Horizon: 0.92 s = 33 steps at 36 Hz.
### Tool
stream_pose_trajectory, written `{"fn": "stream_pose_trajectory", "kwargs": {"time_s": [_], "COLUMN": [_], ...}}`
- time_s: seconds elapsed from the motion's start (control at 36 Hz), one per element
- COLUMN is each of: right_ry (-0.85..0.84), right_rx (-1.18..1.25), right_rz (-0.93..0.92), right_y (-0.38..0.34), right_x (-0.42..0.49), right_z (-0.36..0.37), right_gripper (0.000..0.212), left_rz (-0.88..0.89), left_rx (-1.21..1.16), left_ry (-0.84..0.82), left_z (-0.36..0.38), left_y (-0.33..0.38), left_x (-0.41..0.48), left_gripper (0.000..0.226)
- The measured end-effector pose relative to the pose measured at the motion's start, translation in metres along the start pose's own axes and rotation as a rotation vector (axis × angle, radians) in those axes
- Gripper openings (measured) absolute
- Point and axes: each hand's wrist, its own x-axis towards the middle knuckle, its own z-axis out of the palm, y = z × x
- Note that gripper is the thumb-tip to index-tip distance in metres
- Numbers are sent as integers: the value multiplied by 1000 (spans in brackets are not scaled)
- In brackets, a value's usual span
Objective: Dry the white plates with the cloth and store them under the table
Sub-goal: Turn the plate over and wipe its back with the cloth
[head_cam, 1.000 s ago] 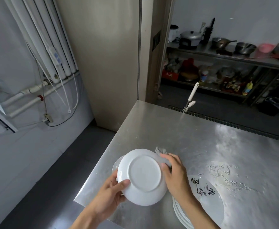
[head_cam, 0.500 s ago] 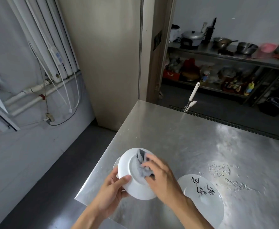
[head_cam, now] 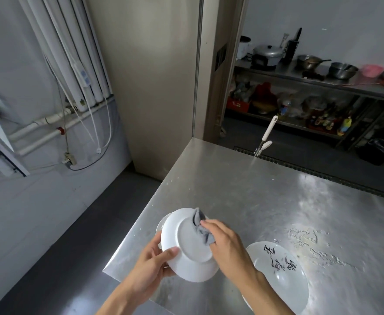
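Note:
A white plate [head_cam: 187, 251] is held tilted above the table's near left corner, its underside facing me. My left hand [head_cam: 154, 264] grips its lower left rim, thumb on the underside. My right hand [head_cam: 227, 244] presses a small grey cloth [head_cam: 201, 228] against the plate's base. Behind the held plate, the edge of another white plate [head_cam: 160, 226] shows on the table. To the right lies a stack of white plates [head_cam: 279, 276], the top one marked with black characters.
The steel table [head_cam: 266, 196] carries water spots at the right [head_cam: 311, 242]. A white-handled tool [head_cam: 266, 135] stands at its far edge. Floor drops away on the left; pipes and cables line the left wall. Shelves with pots stand in the far room.
My right hand moved from the plate's right rim onto its underside with the cloth and is wiping there. The plate has tilted a little; my left hand keeps its hold.

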Motion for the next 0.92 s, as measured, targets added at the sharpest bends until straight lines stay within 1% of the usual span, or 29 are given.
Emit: {"fn": "stream_pose_trajectory", "kwargs": {"time_s": [0.06,0.08,0.14,0.17,0.19,0.22,0.25,0.33,0.36,0.39,0.47,0.5,0.58,0.61,0.69,0.72,0.78,0.83,0.92], "right_ry": [23,26,-5,-46,-79,-74,-33,161,201,211,172,182,326,345,331,347,444,533,551], "right_rx": [2,1,-2,-7,-7,2,20,109,123,118,60,62,160,156,101,155,367,557,747], "right_rz": [11,-15,-145,-217,-264,-277,-245,32,60,24,-231,-244,-26,-20,-180,-166,7,145,186], "right_y": [-8,-12,-19,-20,-20,-16,-10,1,-2,-8,-21,-18,-6,-7,-8,-8,-8,-13,-20], "right_x": [2,1,-5,-11,-15,-16,-14,-6,-5,-6,-12,-9,2,1,-8,-8,-4,0,1], "right_z": [4,5,5,3,1,-1,-4,-8,-6,-3,4,3,0,1,6,6,5,5,3], "right_gripper": [63,64,67,69,71,73,74,69,69,70,76,76,71,70,69,66,54,53,49], "left_rz": [3,9,24,34,45,60,74,94,97,99,114,118,121,124,140,138,123,114,87], "left_rx": [-3,-9,-27,-40,-51,-57,-64,-103,-122,-145,-187,-190,-211,-228,-295,-304,-306,-286,-222], "left_ry": [-3,3,24,35,50,70,88,113,112,108,82,80,108,119,141,143,140,130,94], "left_z": [3,4,2,0,-3,-6,-8,-9,-8,-8,-9,-8,-4,-4,-6,-8,-7,-4,-2], "left_y": [-1,0,3,4,6,7,8,10,11,12,15,15,16,17,21,20,17,13,10], "left_x": [1,1,3,3,3,3,2,0,-1,-2,-2,-1,0,0,0,0,1,0,-3], "left_gripper": [58,55,52,52,52,52,52,54,54,53,48,46,43,42,40,41,43,51,67]}}
